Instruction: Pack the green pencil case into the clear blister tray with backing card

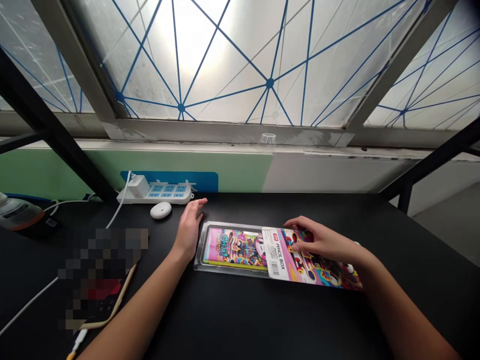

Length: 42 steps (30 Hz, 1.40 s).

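Observation:
A colourful pencil box [236, 248] lies in a clear plastic tray [200, 250] on the black table. The tray's right part is inside a printed cardboard sleeve [278, 252] labelled "PENCIL BOX", which extends well to the right. My right hand [318, 239] grips the sleeve, thumb on its top face and fingers over the far edge. At the tray's left end is my left hand [189, 230], fingers stretched forward and holding nothing. Whether its palm touches the tray, I cannot tell.
A white power strip [170, 194] with a plugged-in charger [138, 186] stands along the wall. Before it lies a small white case [161, 210]. A phone [107, 300], partly blurred out, rests at left with a cable. A bottle [18, 212] is far left; a clear cup [268, 139] stands on the sill.

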### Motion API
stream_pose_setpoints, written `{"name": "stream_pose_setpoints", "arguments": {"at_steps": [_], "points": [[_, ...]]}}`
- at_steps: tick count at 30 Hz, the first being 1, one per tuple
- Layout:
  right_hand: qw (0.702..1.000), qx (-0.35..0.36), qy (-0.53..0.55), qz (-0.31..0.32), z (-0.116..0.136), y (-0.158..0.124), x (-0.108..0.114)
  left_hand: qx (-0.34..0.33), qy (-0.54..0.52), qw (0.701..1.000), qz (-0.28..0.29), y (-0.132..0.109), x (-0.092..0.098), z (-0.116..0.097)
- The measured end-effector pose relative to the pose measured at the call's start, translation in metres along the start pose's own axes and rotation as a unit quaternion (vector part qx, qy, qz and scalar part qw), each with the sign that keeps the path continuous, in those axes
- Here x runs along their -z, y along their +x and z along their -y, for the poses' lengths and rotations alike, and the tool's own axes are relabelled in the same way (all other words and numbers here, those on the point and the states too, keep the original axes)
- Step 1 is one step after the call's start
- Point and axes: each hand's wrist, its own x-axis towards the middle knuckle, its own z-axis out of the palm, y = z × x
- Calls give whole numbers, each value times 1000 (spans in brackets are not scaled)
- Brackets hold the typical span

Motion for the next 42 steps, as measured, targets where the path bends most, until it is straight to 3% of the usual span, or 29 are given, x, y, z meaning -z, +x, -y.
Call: {"name": "stream_pose_setpoints", "arguments": {"at_steps": [4,11,16,19,22,25,28,32,35,37,40,42], "points": [[1000,15,-23,-1,18,12,-9,7,-7,999,48,-3,-6,3],[989,72,-129,-1,102,66,-49,13,-44,996,80,-4,-3,0],[974,92,-202,-42,142,88,-78,-13,50,994,98,1,7,-1],[965,92,-233,-78,134,83,-74,-67,217,967,110,1,13,-8],[977,66,-201,-37,105,67,-54,-142,385,897,165,-4,14,-15],[989,27,-145,-29,74,44,-32,-202,459,847,176,-10,10,-20],[983,38,-149,-96,62,20,-24,-300,486,810,133,-15,4,-27],[933,124,-247,-231,76,-6,-36,-404,498,761,100,-24,4,-45],[892,187,-296,-286,91,-14,-51,-425,498,745,124,-31,9,-57],[876,218,-318,-290,96,-14,-59,-413,495,744,175,-34,12,-60],[883,228,-322,-253,94,-9,-65,-354,461,777,241,-34,13,-57],[896,227,-314,-217,90,-6,-67,-311,438,806,247,-32,13,-53]]}}
